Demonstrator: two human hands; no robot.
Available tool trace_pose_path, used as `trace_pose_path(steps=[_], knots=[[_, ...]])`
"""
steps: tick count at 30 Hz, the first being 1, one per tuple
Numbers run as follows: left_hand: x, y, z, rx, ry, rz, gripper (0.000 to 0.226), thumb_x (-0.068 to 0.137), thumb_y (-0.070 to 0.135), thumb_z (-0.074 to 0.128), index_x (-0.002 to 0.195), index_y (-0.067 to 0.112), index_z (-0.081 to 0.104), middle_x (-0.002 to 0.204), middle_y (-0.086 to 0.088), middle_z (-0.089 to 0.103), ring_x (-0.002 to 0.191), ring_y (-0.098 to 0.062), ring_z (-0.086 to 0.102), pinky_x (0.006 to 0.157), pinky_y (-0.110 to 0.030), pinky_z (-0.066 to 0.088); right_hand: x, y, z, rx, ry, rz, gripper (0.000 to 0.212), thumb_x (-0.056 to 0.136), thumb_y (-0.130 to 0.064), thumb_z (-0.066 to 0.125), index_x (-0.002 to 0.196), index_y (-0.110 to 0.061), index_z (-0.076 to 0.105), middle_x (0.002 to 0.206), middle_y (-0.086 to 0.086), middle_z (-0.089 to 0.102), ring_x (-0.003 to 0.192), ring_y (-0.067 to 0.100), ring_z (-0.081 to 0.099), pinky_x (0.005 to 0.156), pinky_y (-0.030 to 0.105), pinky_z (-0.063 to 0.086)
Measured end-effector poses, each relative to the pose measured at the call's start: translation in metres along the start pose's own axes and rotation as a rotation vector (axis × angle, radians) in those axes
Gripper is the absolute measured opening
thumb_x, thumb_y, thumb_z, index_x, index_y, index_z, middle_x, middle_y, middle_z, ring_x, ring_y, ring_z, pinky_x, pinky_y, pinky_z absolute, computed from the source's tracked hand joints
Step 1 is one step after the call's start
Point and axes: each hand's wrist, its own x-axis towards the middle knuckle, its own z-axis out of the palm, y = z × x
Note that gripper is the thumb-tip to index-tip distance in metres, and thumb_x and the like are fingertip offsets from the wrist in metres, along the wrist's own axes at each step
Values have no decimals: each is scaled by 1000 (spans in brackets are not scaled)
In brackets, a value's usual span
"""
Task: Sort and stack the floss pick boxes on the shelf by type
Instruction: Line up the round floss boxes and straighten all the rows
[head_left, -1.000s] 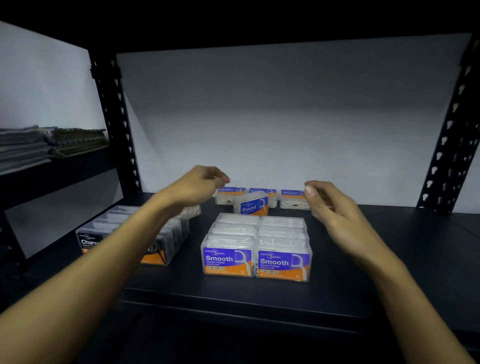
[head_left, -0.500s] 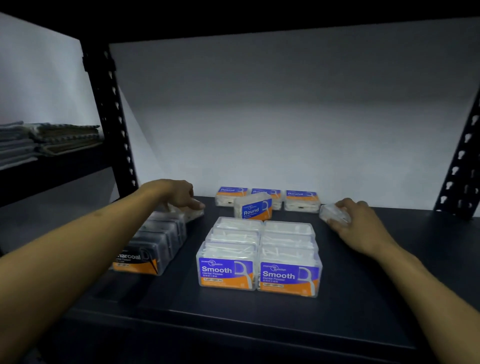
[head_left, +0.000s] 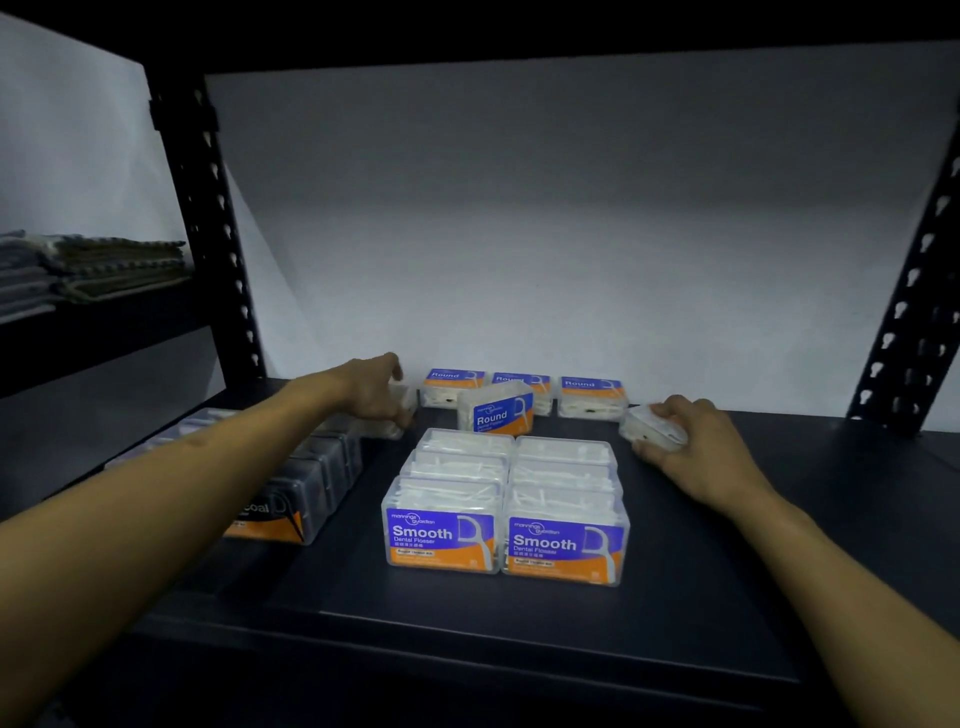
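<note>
Only part of the shelf (head_left: 727, 597) is shown; its front edge is lost in shadow and its right end is cut off by the frame. Near the back edge, at the left, a clear box (head_left: 400, 415) is gripped by the left hand (head_left: 371, 389), with the fingers curled over its top; most of the box is hidden behind the hand and its label cannot be read. Toward the right, well apart from it, a second clear box (head_left: 647, 428) is held tilted by the right hand (head_left: 696, 441), fingers curled over it and thumb beneath; its label is turned away, so its type cannot be told.

Along the back edge a row of three Round boxes (head_left: 589, 397) is seen, the middle one largely hidden by a fourth Round box (head_left: 496, 413) standing tilted just in front. At the middle of the shelf, a block of Smooth boxes (head_left: 506, 499) is set in two columns, three deep, touching one another; only the two front labels are readable.

Along the left edge, a row of dark Charcoal boxes (head_left: 306, 483) is crossed by the left forearm, so that only "coal" is legible on the front one and their number cannot be counted. Beyond the left post (head_left: 228, 270), folded cloths (head_left: 88, 270) are dimly seen on a neighbouring shelf.
</note>
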Motion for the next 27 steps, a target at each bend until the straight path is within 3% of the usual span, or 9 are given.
trace_pose_path(steps=[2,5,8,10,13,16,19,23,27], knots=[[1,0,-3,32,-11,-46,84,75,47,80,142,15,43,142,-9,51,124,-29,52,98,-35,45,0,1,0,2,5,-4,49,82,-37,77,124,-20,59,115,10,54,113,33,54,95,46,48],[-1,-1,-9,16,23,-13,72,77,44,79,140,21,53,142,-7,51,126,-29,51,96,-31,43,0,2,2,-36,11,4,51,83,-45,73,127,-23,58,121,10,53,120,32,48,98,45,44],[2,-9,-12,-280,14,-21,50,82,34,77,128,19,65,119,-6,61,106,-26,59,81,-31,51,0,-2,1,-129,76,-10,55,88,-55,64,133,-26,56,136,8,49,128,31,41,103,45,35],[2,-12,-14,-493,35,-53,27,88,27,68,109,10,71,103,-10,63,87,-26,58,69,-30,49,0,-8,1,-135,151,-62,57,90,-52,62,139,-25,52,144,6,47,132,30,38,105,44,31],[-1,-14,-18,-630,95,-128,28,93,30,53,90,4,62,78,-20,58,66,-28,51,60,-30,42,3,-22,4,-150,204,-214,48,95,-43,60,138,-23,55,143,4,51,129,27,40,102,41,31],[-6,-17,-24,-810,36,-155,33,93,35,50,103,4,57,84,-22,65,68,-32,61,62,-33,51,15,-40,10,-82,73,-354,40,97,-36,60,134,-21,60,135,2,58,125,25,44,101,40,35],[-13,-18,-31,-941,-82,-143,38,89,38,49,107,6,57,88,-20,70,69,-30,67,63,-32,52,35,-67,16,162,-115,-384,40,97,-33,62,135,-25,59,136,-4,59,126,17,49,101,33,41],[-18,-14,-36,-898,-177,-63,42,89,47,63,108,9,69,98,-17,75,78,-25,70,69,-30,53,59,-89,24,306,-284,-419,46,94,-29,67,139,-25,57,145,-6,54,129,12,51,102,29,43],[-12,-16,-36,-862,-176,-13,39,83,31,76,109,3,70,101,-18,76,90,-30,72,80,-37,59,67,-88,35,335,-374,-432,44,90,-22,73,132,-20,64,134,0,64,118,11,61,98,27,51]])
